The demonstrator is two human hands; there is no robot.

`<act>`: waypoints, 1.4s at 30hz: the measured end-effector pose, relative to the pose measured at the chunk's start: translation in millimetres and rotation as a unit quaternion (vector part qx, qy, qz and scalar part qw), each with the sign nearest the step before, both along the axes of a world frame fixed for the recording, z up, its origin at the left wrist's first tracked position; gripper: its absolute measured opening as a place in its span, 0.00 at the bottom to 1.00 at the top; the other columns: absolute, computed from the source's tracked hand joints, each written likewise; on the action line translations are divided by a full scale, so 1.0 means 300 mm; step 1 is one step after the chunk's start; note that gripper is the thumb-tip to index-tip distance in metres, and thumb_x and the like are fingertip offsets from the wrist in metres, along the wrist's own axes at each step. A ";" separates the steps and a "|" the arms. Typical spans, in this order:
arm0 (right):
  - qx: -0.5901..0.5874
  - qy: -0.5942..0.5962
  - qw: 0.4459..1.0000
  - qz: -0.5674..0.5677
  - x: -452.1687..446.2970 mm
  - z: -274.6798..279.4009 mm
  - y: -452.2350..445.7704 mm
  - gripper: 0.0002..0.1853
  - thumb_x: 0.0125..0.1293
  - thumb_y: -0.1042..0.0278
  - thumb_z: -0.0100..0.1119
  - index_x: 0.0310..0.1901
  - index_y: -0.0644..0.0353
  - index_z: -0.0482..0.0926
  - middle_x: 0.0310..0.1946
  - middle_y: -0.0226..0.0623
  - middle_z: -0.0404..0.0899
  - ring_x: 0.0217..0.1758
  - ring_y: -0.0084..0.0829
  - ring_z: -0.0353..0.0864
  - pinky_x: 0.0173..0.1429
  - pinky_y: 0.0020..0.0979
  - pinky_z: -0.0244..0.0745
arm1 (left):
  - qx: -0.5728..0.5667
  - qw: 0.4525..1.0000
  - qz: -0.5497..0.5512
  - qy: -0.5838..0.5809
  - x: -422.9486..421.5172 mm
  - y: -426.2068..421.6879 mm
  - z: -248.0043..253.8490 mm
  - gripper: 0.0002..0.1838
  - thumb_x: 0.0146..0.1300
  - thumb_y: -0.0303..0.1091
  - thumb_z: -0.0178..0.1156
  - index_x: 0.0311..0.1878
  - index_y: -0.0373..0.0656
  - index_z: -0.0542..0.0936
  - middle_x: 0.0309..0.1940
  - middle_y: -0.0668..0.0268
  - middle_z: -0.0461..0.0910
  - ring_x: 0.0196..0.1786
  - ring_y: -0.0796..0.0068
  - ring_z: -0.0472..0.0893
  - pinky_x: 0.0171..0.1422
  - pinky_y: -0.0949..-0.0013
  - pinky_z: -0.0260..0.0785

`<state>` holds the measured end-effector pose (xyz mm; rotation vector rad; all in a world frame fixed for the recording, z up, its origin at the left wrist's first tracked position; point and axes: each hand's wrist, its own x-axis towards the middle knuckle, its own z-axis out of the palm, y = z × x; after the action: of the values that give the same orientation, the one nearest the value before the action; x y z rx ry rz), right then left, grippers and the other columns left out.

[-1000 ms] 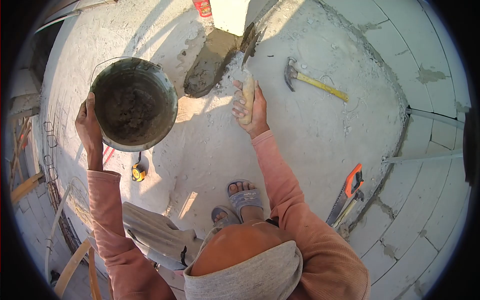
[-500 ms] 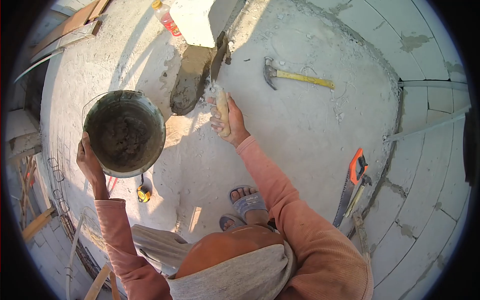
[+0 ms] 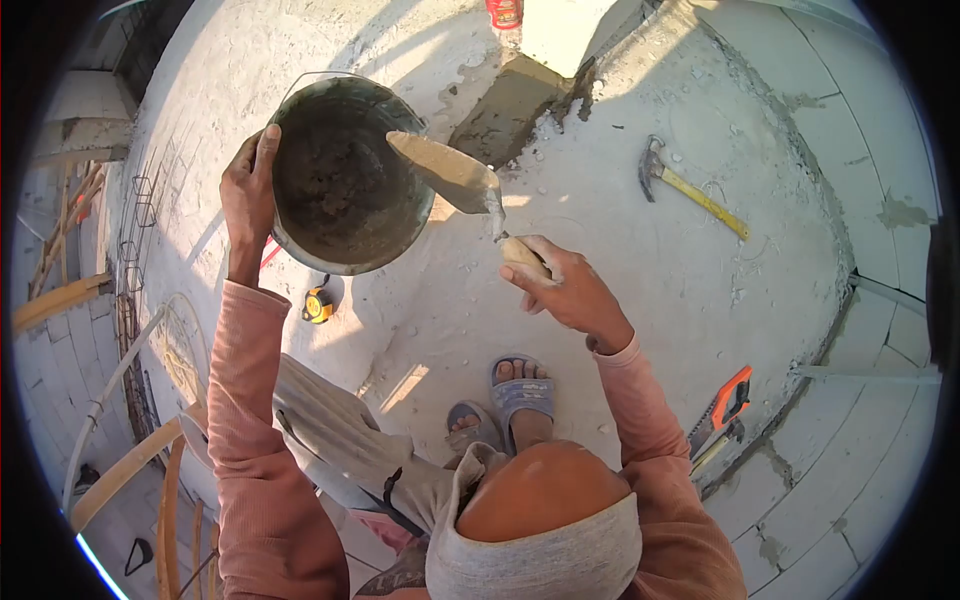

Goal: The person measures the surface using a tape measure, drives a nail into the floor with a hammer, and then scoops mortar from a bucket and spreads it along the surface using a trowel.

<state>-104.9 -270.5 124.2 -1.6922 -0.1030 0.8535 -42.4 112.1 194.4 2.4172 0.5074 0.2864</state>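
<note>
My left hand (image 3: pixel 250 190) grips the rim of a dark bucket (image 3: pixel 390 240), thumb over the edge. Grey wet mortar (image 3: pixel 340 185) lies inside it. In my right hand (image 3: pixel 575 290), fingers closed round the wooden handle, is a trowel (image 3: pixel 450 172). Its blade points left, with the tip over the bucket's right rim; whether it touches the rim I cannot tell. Beyond the trowel, a strip of spread mortar (image 3: pixel 505 112) runs along the floor up to a white block (image 3: pixel 560 35).
A claw hammer (image 3: pixel 705 200) with a yellow handle lies to the right. Near the right wall are an orange-handled saw (image 3: pixel 733 398) and another tool partly hidden. A tape measure (image 3: pixel 318 303) sits below the bucket. A red-labelled bottle (image 3: pixel 504 12) stands at the top edge.
The trowel has come away from the mortar strip beside the block, and its blade has swung left to the bucket. The view has shifted left, and the bucket looks nearer the strip.
</note>
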 end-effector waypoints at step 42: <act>0.171 -0.146 0.683 -0.695 0.241 -0.153 -0.140 0.23 0.79 0.52 0.58 0.65 0.59 0.71 0.35 0.30 0.74 0.24 0.19 0.72 0.24 0.25 0.68 | 0.005 0.999 -0.045 0.019 0.034 0.059 -0.020 0.32 0.79 0.57 0.55 0.62 0.32 0.83 0.50 0.57 0.88 0.50 0.69 0.82 0.59 0.65 0.73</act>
<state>-32.7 -312.5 78.2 -1.0408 0.7066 -0.5831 -32.1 129.8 188.5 2.4508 0.4131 0.2056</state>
